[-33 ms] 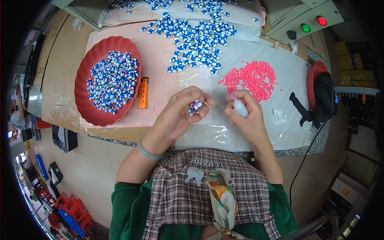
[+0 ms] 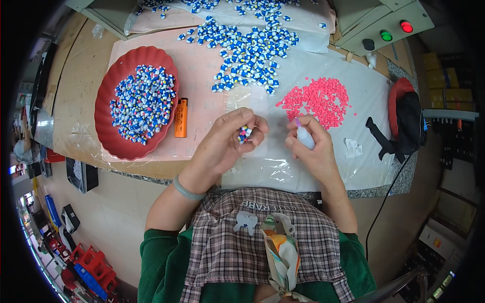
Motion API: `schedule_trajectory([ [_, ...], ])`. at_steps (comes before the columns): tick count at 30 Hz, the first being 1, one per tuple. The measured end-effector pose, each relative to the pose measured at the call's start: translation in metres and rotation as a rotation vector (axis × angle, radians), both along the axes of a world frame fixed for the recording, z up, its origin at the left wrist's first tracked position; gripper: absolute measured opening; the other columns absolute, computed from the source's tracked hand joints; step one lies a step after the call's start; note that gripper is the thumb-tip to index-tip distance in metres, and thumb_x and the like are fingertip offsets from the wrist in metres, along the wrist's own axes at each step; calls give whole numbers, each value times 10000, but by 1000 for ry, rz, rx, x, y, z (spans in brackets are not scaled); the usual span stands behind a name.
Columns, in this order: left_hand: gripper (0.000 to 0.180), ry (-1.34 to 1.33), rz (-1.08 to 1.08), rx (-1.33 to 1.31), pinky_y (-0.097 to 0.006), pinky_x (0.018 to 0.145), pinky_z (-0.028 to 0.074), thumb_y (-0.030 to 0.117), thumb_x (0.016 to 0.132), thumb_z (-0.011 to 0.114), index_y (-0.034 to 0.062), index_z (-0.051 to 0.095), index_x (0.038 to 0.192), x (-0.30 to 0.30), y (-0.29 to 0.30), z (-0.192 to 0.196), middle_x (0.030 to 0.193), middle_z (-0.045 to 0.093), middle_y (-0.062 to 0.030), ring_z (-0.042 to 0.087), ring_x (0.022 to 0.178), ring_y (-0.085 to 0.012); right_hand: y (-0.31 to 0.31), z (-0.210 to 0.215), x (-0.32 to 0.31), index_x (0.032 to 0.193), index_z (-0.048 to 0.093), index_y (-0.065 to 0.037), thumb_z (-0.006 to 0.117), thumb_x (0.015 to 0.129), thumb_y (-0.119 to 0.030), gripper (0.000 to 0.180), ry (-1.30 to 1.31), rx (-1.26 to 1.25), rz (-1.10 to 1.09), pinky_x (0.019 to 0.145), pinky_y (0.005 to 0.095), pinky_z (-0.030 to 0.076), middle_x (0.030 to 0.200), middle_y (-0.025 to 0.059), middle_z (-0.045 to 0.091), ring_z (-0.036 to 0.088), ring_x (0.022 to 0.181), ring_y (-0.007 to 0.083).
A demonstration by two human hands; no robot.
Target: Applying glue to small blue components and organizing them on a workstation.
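Note:
My left hand [image 2: 227, 141] is curled around a few small blue-and-white pieces [image 2: 244, 133], held at the fingertips above a clear plastic sheet [image 2: 353, 91] on the table. My right hand [image 2: 310, 149] grips a small white squeeze bottle [image 2: 305, 137] with a purple tip, close beside the left hand. A heap of pink pellets [image 2: 316, 100] lies just beyond the right hand. Many loose blue-and-white pieces [image 2: 247, 48] are spread further back. A red dish [image 2: 108, 134] at the left is full of the same pieces.
An orange lighter [image 2: 181, 117] lies beside the red dish. A black tool [image 2: 382, 139] and a black object on a second red dish [image 2: 406, 118] sit at the right. A grey control box with a green button [image 2: 386, 35] and a red button [image 2: 405, 25] stands at the back right.

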State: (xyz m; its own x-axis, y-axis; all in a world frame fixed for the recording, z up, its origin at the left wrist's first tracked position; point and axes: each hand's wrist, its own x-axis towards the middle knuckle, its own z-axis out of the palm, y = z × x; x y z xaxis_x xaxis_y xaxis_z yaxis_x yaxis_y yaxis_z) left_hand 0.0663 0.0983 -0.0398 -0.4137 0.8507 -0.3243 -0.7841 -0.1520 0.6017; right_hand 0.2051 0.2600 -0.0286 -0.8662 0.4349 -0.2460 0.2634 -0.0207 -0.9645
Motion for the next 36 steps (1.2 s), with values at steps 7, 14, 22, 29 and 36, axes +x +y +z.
schedule_trajectory([
  [7, 168, 1011, 104, -316, -253, 509, 405, 134, 931, 595, 40, 677, 1044, -36, 42, -16, 729, 595, -47, 528, 597, -127, 5, -4, 9, 981, 591, -21, 660, 833, -11, 163, -16, -25, -24, 533, 200, 437, 821, 7, 583, 518, 621, 46],
  [14, 137, 1962, -56, -420, -405, 616, 513, 107, 852, 646, 51, 600, 968, -48, 56, -13, 869, 623, -132, 646, 735, -318, 8, -5, 13, 958, 599, -21, 655, 846, -26, 126, -49, -8, -6, 543, 202, 446, 838, 12, 606, 539, 638, 52],
  [22, 161, 2086, -142, -304, -411, 626, 520, 84, 849, 620, 17, 520, 955, -55, 55, -10, 909, 552, -138, 625, 743, -323, 8, -5, 16, 957, 596, -14, 647, 860, -28, 110, -11, -4, -4, 553, 209, 458, 845, 16, 609, 570, 698, 61],
  [29, 165, 2082, -197, -254, -408, 652, 517, 72, 861, 600, 2, 527, 991, -56, 45, -12, 929, 525, -139, 617, 762, -320, 9, -5, 17, 941, 606, -24, 653, 859, -33, 95, -11, -31, -21, 564, 206, 463, 830, 0, 606, 561, 696, 51],
  [36, 172, 1914, -129, -308, -394, 654, 504, 58, 859, 622, 4, 560, 1010, -49, 33, -14, 928, 547, -145, 606, 763, -327, 16, -4, 20, 1078, 544, -59, 634, 859, -75, 237, 53, -161, -55, 502, 197, 372, 864, 30, 593, 535, 656, 64],
])
